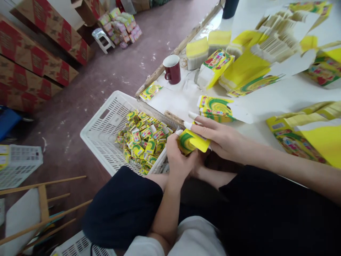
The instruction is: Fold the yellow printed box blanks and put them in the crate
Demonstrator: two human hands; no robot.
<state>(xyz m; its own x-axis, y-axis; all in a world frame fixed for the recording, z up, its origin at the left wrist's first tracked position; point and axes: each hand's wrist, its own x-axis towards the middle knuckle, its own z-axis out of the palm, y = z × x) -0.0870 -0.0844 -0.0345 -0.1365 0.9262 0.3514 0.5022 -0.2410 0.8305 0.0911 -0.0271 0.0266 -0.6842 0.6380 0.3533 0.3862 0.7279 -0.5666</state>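
Note:
A small yellow-and-green carton (pixel 190 141) with a flap standing out is held above my lap. My left hand (pixel 179 156) is closed around it, thumb along its near-left side. My right hand (pixel 223 137) reaches across from the right with fingers stretched out over the carton's far edge; its thumb is hidden. White coverings wrap several fingertips. Just left of my hands, a white plastic basket (pixel 106 124) holds a heap of small filled-looking cartons (pixel 145 138). Flat unfolded cartons (pixel 217 108) lie on the table just beyond my right hand.
On the white table (pixel 255 106) stand a maroon mug (pixel 173 71), stacks of flat cartons (pixel 247 67) and a dark cup (pixel 230 8). Another carton bundle (pixel 298 135) lies at right. Cardboard boxes (pixel 34 57), a stool (pixel 103 40) and an overturned wooden chair (pixel 42 202) are on the floor.

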